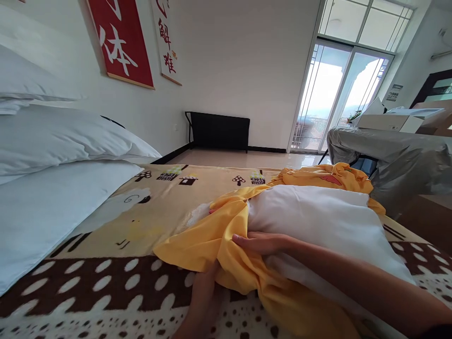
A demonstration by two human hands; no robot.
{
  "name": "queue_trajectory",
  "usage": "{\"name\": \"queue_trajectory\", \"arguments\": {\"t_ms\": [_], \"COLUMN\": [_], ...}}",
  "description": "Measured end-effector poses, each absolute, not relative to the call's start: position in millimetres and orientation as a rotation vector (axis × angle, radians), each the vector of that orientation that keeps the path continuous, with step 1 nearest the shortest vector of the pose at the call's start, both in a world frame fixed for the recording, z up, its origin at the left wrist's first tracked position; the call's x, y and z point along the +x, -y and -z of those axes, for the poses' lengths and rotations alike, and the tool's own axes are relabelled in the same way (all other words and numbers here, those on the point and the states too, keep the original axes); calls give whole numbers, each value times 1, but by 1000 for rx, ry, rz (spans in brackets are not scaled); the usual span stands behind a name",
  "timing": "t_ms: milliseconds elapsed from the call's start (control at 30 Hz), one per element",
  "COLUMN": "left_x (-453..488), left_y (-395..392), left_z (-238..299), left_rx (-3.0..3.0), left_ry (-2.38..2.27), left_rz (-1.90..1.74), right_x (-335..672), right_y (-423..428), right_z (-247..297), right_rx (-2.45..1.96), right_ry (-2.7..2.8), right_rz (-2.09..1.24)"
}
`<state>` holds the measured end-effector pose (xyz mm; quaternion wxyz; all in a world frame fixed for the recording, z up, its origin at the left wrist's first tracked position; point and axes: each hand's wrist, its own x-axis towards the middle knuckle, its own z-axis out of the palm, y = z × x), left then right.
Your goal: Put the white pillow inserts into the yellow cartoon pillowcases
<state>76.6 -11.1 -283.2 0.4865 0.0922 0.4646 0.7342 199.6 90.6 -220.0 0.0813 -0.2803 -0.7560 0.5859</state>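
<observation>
A white pillow (318,214) lies on the bed with a yellow pillowcase (201,238) bunched around its left end and spilling down its near side. My right hand (263,242) reaches across the pillow's near side and is closed on a fold of the pillowcase, touching the pillow as well. Lower and to the left, my left hand (208,278) goes up under the pillowcase; its fingers are hidden by the cloth. More yellow fabric (325,176) with a reddish print lies crumpled along the pillow's far side; whether it joins the pillowcase is unclear.
A patterned beige and brown blanket (169,188) covers the bed. White pillows (63,141) are stacked at the left. Boxes (388,120) stand on a plastic-covered surface (399,146) at right. A black folded panel (219,132) leans near the far wall.
</observation>
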Motion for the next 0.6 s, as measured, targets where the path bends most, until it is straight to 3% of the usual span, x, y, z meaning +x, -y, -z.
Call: {"name": "queue_trajectory", "arguments": {"t_ms": [133,400,533,600], "left_x": [70,63,73,79], "left_y": [10,5,12,17], "left_z": [283,286,285,284], "left_rx": [122,83,164,221], "left_ry": [-1122,-1125,-1041,-940], "left_rz": [-1761,-1827,-1791,-1731], "right_x": [202,220,236,242], "right_y": [-93,-73,-66,-69], "right_z": [222,198,188,189], "right_rx": [-962,-911,-949,-1084], "right_ry": [2203,1244,1734,2147], "right_rz": [-1657,-1933,-1993,-1786]}}
